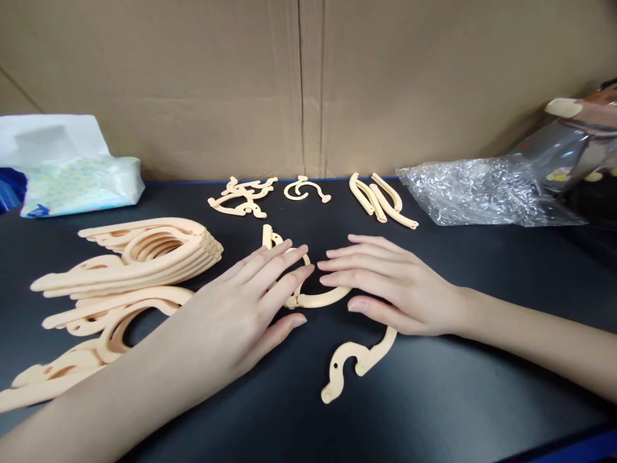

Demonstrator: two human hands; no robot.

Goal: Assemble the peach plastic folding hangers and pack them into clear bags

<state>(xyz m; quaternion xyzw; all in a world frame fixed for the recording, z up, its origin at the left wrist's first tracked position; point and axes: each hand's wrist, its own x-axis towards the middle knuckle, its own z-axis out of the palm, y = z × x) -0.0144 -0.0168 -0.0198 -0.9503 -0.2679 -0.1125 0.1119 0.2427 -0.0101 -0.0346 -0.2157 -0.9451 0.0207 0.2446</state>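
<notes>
1. Left hand (255,286): palm down, fingers extended and slightly spread over the beige parts at the centre of the table. Open; from where I stand, I cannot tell how firmly it touches them.
2. Right hand (400,283): palm down, open, fingers extended toward the left hand, thumb set apart. The fingertips of the two hands are near each other, with a gap between.
3. Curved bar (322,299): lies on the table between the hands; its right end passes beneath the right fingers.
4. Straight-ended piece (267,236): projects beyond the left fingertips.
5. Hook-shaped piece (343,355): lies on the near side of the right hand, its shank running under that hand.
6. Upper stack (144,275) and lower stack (130,299): nested beige frames, left of the left hand.
7. Rear row: hook cluster (245,207), curved hook (315,186), loose arms (378,204), left to right.
8. Perimeter: tissue pack (81,186) at far left; clear plastic bag (486,193) at right; black table (463,399) beneath all.
</notes>
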